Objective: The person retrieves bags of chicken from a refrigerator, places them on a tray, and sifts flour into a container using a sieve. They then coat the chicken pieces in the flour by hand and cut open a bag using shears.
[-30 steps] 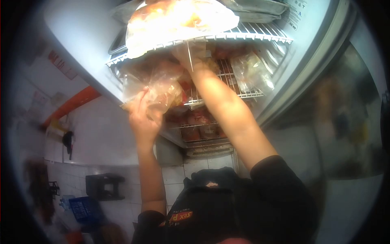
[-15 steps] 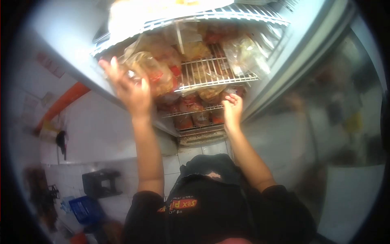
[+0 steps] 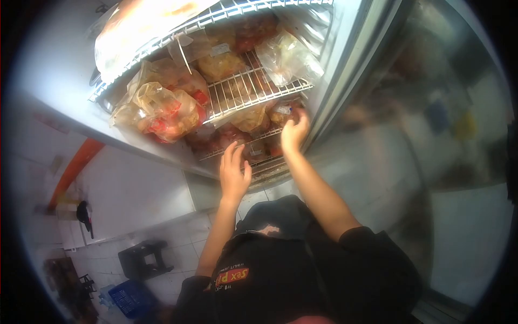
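An upright fridge stands before me with bags of food on white wire shelves. My left hand [image 3: 234, 171] is open in front of the lower shelf, fingers spread and holding nothing. My right hand [image 3: 295, 132] reaches to the right end of the lower shelf, thumb and fingers apart. Its fingertips are right at a clear bag with a white label [image 3: 283, 109]. Left of that lies a bag of yellowish food [image 3: 249, 119]. Above my left hand, a knotted bag with red and pale contents [image 3: 167, 110] bulges over the front of the middle shelf [image 3: 256, 102].
A large pale bag [image 3: 145, 32] lies on the brightly lit top shelf. Another clear bag [image 3: 288, 58] sits at the middle shelf's right. The open fridge door [image 3: 367, 156] stands to my right. On the floor at left are a black stool [image 3: 144, 259] and a blue crate [image 3: 132, 298].
My left hand has come away from the knotted bag, moving down and right to the lower shelf. My right hand has reached further in to the labelled bag. The view has shifted.
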Tool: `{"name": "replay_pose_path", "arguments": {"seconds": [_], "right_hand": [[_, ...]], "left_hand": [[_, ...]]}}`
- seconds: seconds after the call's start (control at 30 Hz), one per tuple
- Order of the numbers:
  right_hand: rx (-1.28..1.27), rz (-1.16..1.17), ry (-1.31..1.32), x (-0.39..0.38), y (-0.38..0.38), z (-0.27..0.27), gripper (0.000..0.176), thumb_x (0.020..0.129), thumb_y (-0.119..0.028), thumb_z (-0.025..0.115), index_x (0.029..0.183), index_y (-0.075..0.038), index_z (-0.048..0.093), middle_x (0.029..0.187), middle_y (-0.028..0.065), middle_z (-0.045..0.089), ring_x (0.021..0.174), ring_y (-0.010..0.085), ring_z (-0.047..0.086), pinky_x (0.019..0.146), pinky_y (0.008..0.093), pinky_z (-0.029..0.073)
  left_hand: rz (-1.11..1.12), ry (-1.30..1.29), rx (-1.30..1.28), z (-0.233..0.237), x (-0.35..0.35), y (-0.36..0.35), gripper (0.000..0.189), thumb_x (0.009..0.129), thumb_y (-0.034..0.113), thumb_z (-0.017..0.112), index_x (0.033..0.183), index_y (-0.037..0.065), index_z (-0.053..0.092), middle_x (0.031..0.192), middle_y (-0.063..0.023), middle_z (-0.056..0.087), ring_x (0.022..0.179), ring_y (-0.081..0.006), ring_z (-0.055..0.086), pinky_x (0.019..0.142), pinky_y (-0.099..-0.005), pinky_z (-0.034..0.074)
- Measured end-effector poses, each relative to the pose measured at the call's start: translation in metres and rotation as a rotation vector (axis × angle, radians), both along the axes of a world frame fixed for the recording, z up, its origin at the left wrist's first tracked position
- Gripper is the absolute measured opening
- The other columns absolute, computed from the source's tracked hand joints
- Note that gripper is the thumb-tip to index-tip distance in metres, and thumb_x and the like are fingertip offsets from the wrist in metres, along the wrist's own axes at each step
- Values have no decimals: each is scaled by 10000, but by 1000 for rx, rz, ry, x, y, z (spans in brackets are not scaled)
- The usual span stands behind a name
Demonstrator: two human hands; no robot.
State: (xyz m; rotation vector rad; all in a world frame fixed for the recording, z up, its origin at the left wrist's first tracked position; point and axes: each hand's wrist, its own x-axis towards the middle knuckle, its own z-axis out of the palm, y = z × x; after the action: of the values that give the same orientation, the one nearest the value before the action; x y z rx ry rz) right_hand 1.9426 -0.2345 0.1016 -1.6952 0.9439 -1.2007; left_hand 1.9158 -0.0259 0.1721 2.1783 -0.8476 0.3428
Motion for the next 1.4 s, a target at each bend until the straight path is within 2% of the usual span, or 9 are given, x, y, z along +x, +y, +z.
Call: {"name": "replay_pose_path", "arguments": {"seconds": [0.17, 0.33, 0.5, 0.7, 0.8, 0.93, 1.07, 1.13, 1.4], "right_hand": [[172, 90, 65, 37, -37, -23, 457, 755, -84, 646, 1184, 4, 515, 1145, 185, 577, 1132, 372, 496, 970, 435, 394], [266, -4, 468, 33, -23, 32, 270, 749, -207, 719, 961, -52, 657, 1119, 101, 589, 1058, 350, 505, 923, 407, 410], [56, -50, 294, 17, -15, -1, 137, 748, -177, 713, 787, -50, 683, 1060, 65, 611, 996, 313, 499, 885, 400, 417], [51, 3, 162, 14, -26, -24, 120, 745, -130, 700, 796, -23, 685, 1010, 75, 639, 1002, 296, 511, 934, 372, 373], [193, 232, 8, 26, -42, -36, 179, 736, -110, 700, 869, -4, 648, 1008, 137, 648, 943, 309, 573, 863, 386, 427], [491, 408, 72, 26, -53, -16, 211, 733, -124, 702, 841, 28, 603, 809, 152, 632, 747, 316, 586, 716, 379, 451], [212, 376, 80, 32, -59, -43, 198, 733, -123, 698, 818, 29, 603, 752, 151, 604, 724, 289, 567, 717, 372, 446], [210, 344, 56, 30, -54, -47, 178, 735, -116, 692, 813, 27, 620, 774, 164, 600, 729, 293, 567, 714, 374, 440], [329, 404, -41, 32, -62, -51, 203, 720, -121, 699, 740, 43, 581, 757, 162, 577, 717, 313, 548, 681, 395, 418]], "left_hand": [[-132, -23, 178, 0, 17, -28, 578, 723, 21, 611, 1283, 122, 509, 1409, -152, 358, 1237, -364, 385, 995, -448, 369], [6, -166, 301, -6, 30, -60, 663, 688, 19, 642, 1319, 142, 480, 1460, -154, 283, 1295, -394, 318, 1013, -482, 351], [63, -230, 322, -17, 46, -71, 708, 685, 36, 654, 1351, 163, 451, 1453, -163, 304, 1322, -406, 294, 1010, -479, 356], [76, -300, 310, -8, 75, -81, 493, 751, 121, 637, 1236, 87, 555, 1159, -203, 583, 1125, -379, 516, 967, -474, 391], [489, 151, 36, -9, 79, -83, 411, 733, 361, 752, 852, -18, 643, 810, -220, 651, 769, -390, 623, 710, -454, 482], [147, 569, -2, 9, 96, -74, 627, 619, 289, 846, 1025, -85, 548, 951, -248, 615, 944, -356, 600, 815, -395, 475], [211, 424, 156, -17, 102, -84, 694, 583, 216, 857, 1099, -77, 498, 1017, -224, 610, 999, -295, 592, 847, -357, 468], [53, 458, -241, -34, 104, -83, 685, 571, 151, 840, 1122, -51, 487, 1010, -192, 623, 938, -257, 615, 822, -342, 482], [59, 430, -420, -61, 84, -68, 595, 597, 58, 790, 1123, -18, 523, 989, -131, 645, 888, -221, 631, 807, -332, 501]]}}
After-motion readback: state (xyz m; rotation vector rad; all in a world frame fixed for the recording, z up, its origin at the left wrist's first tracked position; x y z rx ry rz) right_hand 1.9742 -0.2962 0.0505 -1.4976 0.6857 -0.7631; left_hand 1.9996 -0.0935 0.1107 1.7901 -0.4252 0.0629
